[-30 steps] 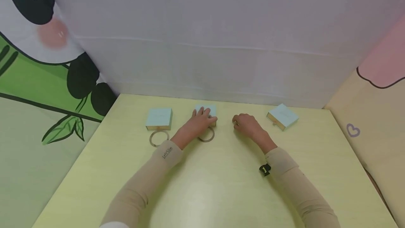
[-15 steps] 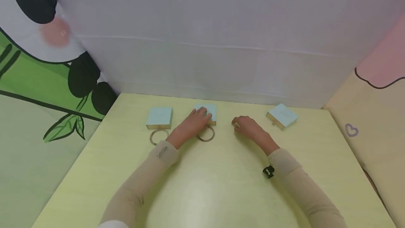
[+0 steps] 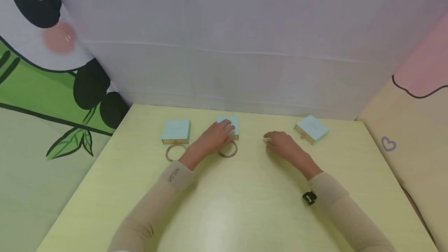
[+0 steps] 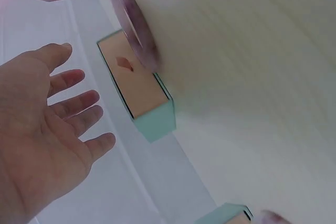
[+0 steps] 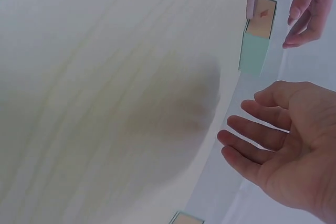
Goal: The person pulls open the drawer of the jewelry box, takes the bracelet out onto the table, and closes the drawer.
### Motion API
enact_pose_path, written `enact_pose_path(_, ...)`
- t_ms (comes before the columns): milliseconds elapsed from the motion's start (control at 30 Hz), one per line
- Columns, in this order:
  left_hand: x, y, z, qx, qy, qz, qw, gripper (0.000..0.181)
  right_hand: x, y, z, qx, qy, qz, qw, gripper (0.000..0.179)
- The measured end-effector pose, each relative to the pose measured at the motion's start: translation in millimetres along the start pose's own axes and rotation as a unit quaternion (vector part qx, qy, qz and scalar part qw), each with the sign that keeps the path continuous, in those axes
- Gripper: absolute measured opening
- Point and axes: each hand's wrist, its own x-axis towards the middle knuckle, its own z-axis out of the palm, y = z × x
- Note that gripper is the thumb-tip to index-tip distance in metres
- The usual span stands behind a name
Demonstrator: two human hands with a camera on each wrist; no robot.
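My left hand (image 3: pixel 214 138) hovers with spread, relaxed fingers over the middle light-blue drawer box (image 3: pixel 236 123), partly covering it in the head view. The left wrist view shows this box's tan drawer front (image 4: pixel 118 72) with a small pull tab, and a purplish bangle (image 4: pixel 149 56) by it. Nothing is in the palm. My right hand (image 3: pixel 285 146) is raised above the table between the middle and right boxes. In the right wrist view its fingers (image 5: pixel 257 132) are loosely bent and hold nothing.
A left blue box (image 3: pixel 176 129) has another bangle (image 3: pixel 167 154) in front of it. An angled third blue box (image 3: pixel 312 128) sits at the right. Behind the yellow table (image 3: pixel 217 213) hangs a white cloth (image 3: pixel 238 49). A black device (image 3: pixel 309 198) is at the right wrist.
My right hand has drawn back to the right, and its fingers have loosened. My left hand has shifted slightly back, its fingers still over the middle box. The boxes and bangles stay put.
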Motion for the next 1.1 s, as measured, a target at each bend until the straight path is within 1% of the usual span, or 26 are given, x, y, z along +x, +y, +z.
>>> enact_pose_path(133,3.4,15.8,0.6,-0.006,-0.008,0.012,0.9999,0.038,-11.2,9.3,-6.8,-0.007,0.011,0.012,0.9998,0.032)
enact_pose_path(333,12.5,40.2,2.9,0.010,-0.011,0.028,0.9995,0.038,-25.4,23.0,-17.2,-0.037,0.049,0.017,0.9980,0.029)
enact_pose_path(400,15.8,48.9,2.7,0.008,-0.014,0.034,0.9993,0.039,-30.2,27.6,-20.2,-0.036,0.055,0.018,0.9977,0.028)
enact_pose_path(533,22.0,66.2,2.6,0.017,-0.025,0.047,0.9984,0.040,-40.9,37.3,-26.4,-0.017,0.062,0.028,0.9975,0.028)
enact_pose_path(633,26.7,78.2,3.5,0.018,-0.032,0.056,0.9978,0.041,-48.3,44.5,-30.0,-0.014,0.075,0.025,0.9968,0.027)
enact_pose_path(700,31.2,86.2,4.8,0.018,-0.032,0.062,0.9974,0.041,-53.3,49.8,-32.2,-0.011,0.083,0.022,0.9962,0.027)
enact_pose_path(767,36.7,94.1,6.4,0.016,-0.033,0.069,0.9969,0.041,-58.0,55.1,-34.3,-0.020,0.098,0.018,0.9948,0.025)
enact_pose_path(933,50.0,114.2,9.5,0.017,-0.038,0.088,0.9953,0.041,-70.4,66.1,-44.0,-0.030,0.107,0.041,0.9930,0.025)
enact_pose_path(1000,54.6,121.5,11.0,0.018,-0.042,0.093,0.9946,0.042,-76.1,70.6,-48.4,-0.034,0.103,0.052,0.9928,0.026)
enact_pose_path(1100,62.3,130.7,16.1,0.020,-0.049,0.097,0.9939,0.044,-85.3,77.1,-53.1,-0.039,0.106,0.058,0.9919,0.028)
